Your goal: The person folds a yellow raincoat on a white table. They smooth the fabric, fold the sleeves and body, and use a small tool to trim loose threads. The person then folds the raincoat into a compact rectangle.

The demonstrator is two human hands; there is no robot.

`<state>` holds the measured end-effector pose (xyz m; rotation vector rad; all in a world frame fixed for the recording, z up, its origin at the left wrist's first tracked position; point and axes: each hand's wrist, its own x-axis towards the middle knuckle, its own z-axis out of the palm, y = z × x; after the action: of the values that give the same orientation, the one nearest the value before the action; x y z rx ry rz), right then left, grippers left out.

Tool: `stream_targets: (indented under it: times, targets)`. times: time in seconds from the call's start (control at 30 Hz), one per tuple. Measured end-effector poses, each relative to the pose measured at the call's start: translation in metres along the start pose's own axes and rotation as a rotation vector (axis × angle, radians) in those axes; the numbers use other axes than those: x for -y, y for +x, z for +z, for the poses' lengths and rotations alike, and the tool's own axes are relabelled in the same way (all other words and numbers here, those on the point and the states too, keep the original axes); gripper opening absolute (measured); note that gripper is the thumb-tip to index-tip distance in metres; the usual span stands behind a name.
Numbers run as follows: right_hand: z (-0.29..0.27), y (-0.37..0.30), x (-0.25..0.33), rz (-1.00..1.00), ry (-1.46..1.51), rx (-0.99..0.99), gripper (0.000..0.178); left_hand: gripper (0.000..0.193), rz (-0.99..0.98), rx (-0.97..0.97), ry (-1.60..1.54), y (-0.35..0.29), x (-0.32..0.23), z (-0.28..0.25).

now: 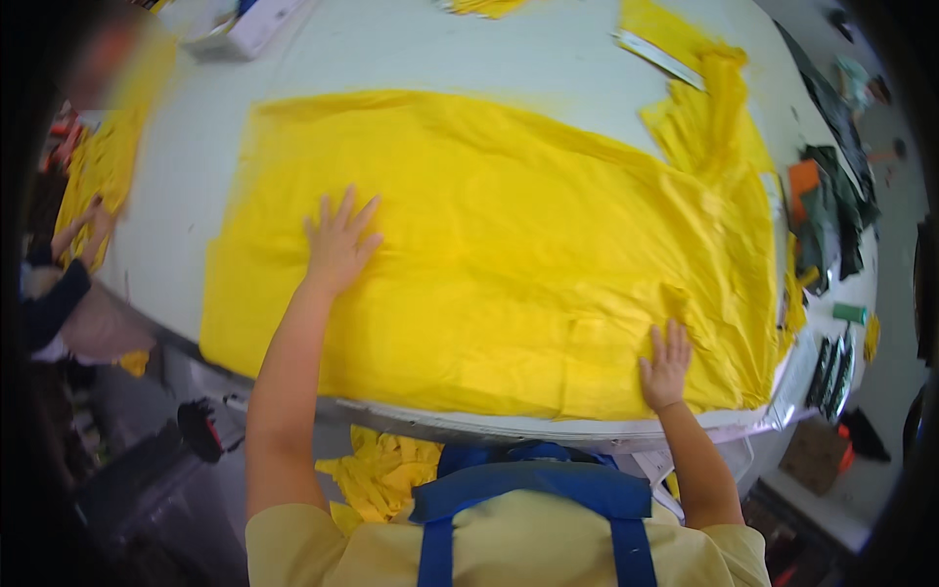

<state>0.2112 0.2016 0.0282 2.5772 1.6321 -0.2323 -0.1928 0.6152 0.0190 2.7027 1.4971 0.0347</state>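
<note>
A large sheet of yellow fabric (469,235), possibly a garment, lies spread over the white table (323,59), wrinkled toward its right end. My left hand (338,245) rests on its left part, palm down with fingers spread. Near the front right edge, my right hand (667,367) lies flat on the same fabric, fingers stretched out, just below a small raised fold. Neither hand grips anything. At the far right, a bunched yellow piece (719,117) meets the sheet, and a white strip (660,59) lies on it.
A white box (240,29) stands at the back left. Dark plastic packets (831,377), a green roll (850,313) and an orange piece (803,186) lie at the right. More yellow cloth (386,470) hangs below the front edge. Another person's hands (88,230) handle yellow cloth at the left.
</note>
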Motion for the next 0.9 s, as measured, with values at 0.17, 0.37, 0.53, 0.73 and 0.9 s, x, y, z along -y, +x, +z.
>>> stream_targets:
  times: [0.17,0.37,0.53,0.73,0.9]
  targets:
    - [-0.066,0.003,-0.028,-0.295,0.287,0.190,0.050,0.062,0.005,0.092,0.153,0.015,0.049,0.029]
    - [-0.089,0.256,-0.189,0.054,0.324,-0.410,0.045,0.053,0.312,-0.017,-0.215,0.069,-0.126,-0.003]
    - [-0.098,0.430,-0.216,0.580,0.738,-0.364,0.057,0.047,0.828,0.101,-0.733,0.089,-0.383,0.014]
    - [-0.106,0.455,-0.236,0.599,1.817,-0.466,0.036,0.056,0.753,-0.002,-0.526,0.115,-0.461,0.049]
    - [-0.172,0.358,-0.184,-0.213,1.729,-0.869,0.029,0.066,0.754,0.038,-0.507,0.121,-0.463,0.040]
